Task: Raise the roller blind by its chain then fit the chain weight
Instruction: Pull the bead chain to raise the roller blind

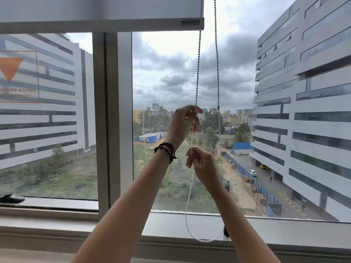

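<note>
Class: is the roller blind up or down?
Nearly fully up: the roller blind's bottom bar sits near the window's top, glass below uncovered.

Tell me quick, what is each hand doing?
Left hand: closed, fingers pinching the white beaded blind chain higher up.
Right hand: closed on the same strand, lower down.
</note>
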`<control>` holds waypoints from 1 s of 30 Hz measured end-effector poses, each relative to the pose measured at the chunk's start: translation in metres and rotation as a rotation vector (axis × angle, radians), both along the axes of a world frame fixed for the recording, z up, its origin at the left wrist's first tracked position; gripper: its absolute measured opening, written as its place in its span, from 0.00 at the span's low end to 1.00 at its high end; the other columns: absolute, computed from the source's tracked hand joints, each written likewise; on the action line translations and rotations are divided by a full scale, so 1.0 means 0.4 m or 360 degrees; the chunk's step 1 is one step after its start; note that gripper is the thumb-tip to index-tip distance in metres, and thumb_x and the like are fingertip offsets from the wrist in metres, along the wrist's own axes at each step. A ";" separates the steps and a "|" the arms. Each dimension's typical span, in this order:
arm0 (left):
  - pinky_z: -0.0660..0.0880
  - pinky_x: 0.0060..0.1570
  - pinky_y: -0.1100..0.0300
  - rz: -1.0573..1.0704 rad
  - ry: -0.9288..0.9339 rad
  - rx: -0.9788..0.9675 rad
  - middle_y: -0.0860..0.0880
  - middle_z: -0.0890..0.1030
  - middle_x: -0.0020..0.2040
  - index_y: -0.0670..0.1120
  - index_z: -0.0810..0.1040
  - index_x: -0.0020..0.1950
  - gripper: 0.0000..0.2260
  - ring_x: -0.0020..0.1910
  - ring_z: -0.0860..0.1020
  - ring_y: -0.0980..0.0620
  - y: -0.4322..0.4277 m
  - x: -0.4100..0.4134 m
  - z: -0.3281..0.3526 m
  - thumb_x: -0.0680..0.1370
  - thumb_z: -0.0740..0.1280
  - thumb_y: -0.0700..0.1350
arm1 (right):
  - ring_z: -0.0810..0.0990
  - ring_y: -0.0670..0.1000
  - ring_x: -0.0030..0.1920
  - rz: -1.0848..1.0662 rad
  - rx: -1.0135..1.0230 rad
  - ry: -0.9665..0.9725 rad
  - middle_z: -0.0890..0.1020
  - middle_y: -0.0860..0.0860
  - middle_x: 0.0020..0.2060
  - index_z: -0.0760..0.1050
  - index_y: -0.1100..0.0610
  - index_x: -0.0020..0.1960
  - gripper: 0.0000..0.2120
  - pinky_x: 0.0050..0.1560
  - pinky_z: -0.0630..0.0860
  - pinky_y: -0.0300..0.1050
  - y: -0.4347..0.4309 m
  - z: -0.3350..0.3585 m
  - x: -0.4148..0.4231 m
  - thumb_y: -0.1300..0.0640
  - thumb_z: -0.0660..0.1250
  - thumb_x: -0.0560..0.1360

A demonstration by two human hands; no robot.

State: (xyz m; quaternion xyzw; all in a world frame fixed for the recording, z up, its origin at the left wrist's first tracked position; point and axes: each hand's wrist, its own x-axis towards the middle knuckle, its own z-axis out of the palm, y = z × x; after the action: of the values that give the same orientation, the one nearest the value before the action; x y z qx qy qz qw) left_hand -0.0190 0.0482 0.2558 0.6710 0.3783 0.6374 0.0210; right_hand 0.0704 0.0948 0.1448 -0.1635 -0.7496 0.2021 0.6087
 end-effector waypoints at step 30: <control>0.72 0.27 0.67 0.0060 0.0005 -0.0136 0.50 0.76 0.27 0.45 0.77 0.43 0.10 0.23 0.73 0.58 0.037 -0.031 -0.228 0.81 0.59 0.37 | 0.75 0.45 0.26 0.0002 -0.0156 -0.0228 0.77 0.50 0.24 0.73 0.56 0.37 0.16 0.31 0.72 0.35 0.039 -0.204 -0.015 0.74 0.57 0.74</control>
State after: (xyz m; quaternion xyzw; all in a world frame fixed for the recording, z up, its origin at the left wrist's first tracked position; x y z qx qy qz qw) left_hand -0.0313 0.0631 0.1647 0.6632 0.4178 0.6198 0.0371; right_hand 0.0644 0.1103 0.0632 -0.2066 -0.7807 0.2267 0.5445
